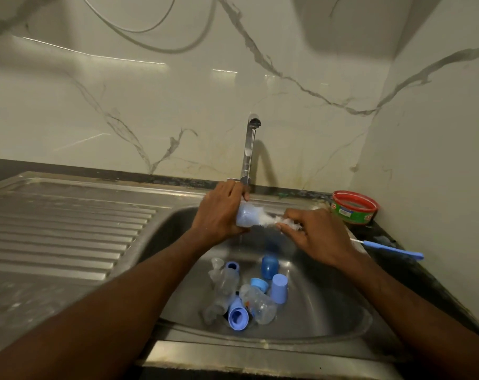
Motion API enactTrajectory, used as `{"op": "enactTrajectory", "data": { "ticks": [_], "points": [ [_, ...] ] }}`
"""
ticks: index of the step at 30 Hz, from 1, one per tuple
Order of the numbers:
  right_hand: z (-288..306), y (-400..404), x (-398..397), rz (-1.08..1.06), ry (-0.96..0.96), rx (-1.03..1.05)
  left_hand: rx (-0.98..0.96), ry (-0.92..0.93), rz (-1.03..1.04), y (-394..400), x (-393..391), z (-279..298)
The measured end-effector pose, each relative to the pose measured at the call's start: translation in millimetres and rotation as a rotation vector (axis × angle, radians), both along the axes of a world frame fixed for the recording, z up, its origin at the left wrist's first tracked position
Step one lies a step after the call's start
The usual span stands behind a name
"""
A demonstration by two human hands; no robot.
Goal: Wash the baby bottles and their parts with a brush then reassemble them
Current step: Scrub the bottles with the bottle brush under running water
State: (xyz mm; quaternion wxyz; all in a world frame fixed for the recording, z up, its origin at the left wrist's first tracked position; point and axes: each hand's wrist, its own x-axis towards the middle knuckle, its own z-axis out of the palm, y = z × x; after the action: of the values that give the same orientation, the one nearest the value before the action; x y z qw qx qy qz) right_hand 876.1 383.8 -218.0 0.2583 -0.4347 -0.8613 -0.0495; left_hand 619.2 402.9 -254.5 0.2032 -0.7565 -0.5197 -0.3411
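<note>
Gripping one bottle [246,215] in my left hand [221,212] at frame centre, my right hand [312,231] pinching the soapy brush [271,219], I judge the parts in the sink [328,305] unwashed.

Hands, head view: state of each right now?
Left hand: closed around a baby bottle, held over the sink.
Right hand: closed on the bottle brush, bristles at the bottle's mouth.

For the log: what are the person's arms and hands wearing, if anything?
Nothing shows: both forearms are bare up to the frame edge, with no sleeves visible. The left hand and right hand have no gloves, and no rings, watch or bracelet can be seen.
</note>
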Motion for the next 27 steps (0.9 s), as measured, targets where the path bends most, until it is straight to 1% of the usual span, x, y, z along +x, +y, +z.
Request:
{"op": "enactTrajectory", "data": {
  "ticks": [1, 2, 3, 5, 7, 8, 9, 11, 12, 14, 16, 17, 18, 19, 21, 23, 25, 26, 27],
  "points": [
    [1, -2, -1, 0.057, -0.045, 0.018, -0.012, 0.022, 0.015, 0, -3, -3],
    [2, -3, -1, 0.077, -0.09, 0.058, -0.069, 0.019, -0.013, 1, -4, -8],
    [2, -4, 0, 0.066, -0.116, 0.106, -0.166, -0.012, -0.075, 1, -4, -12],
    [0, -2, 3, -0.011, -0.099, 0.177, -0.388, -0.109, -0.215, -1, 3, -19],
    [-3, 2, 5, -0.134, -0.05, 0.194, -0.52, -0.182, -0.296, 0, 12, -20],
    [-3, 5, 7, -0.19, -0.033, 0.187, -0.532, -0.181, -0.303, 0, 15, -19],
    [-4, 8, 9, -0.24, -0.026, 0.178, -0.505, -0.159, -0.298, 0, 18, -16],
    [-6, 10, 10, -0.307, -0.037, 0.148, -0.352, -0.093, -0.272, 2, 17, -9],
    [-8, 10, 9, -0.301, -0.036, 0.125, -0.256, -0.057, -0.249, 2, 15, -6],
    [-10, 10, 4, -0.18, -0.016, 0.053, -0.096, 0.026, -0.148, 1, 9, -2],
    [-9, 8, 2, -0.028, -0.023, 0.017, -0.027, 0.103, -0.045, 1, 5, -4],
    [-8, 7, 2, 0.02, -0.045, 0.038, -0.045, 0.113, -0.042, 2, 4, -8],
    [-8, 6, 4, 0.038, -0.067, 0.072, -0.109, 0.087, -0.076, 2, 3, -12],
    [-8, 6, 5, 0.029, -0.077, 0.11, -0.216, 0.026, -0.139, 1, 3, -15],
    [-10, 7, 6, -0.053, -0.052, 0.163, -0.453, -0.111, -0.272, -2, 9, -19],
    [-10, 8, 5, -0.209, -0.014, 0.147, -0.572, -0.134, -0.308, -2, 17, -19],
    [-10, 11, 8, -0.311, -0.037, 0.116, -0.536, -0.082, -0.3, -1, 19, -14],
    [-10, 11, 10, -0.307, -0.059, 0.092, -0.478, -0.056, -0.282, -1, 17, -11],
    [-11, 10, 11, -0.258, -0.071, 0.047, -0.412, -0.042, -0.258, -1, 13, -8]
  ]
}}
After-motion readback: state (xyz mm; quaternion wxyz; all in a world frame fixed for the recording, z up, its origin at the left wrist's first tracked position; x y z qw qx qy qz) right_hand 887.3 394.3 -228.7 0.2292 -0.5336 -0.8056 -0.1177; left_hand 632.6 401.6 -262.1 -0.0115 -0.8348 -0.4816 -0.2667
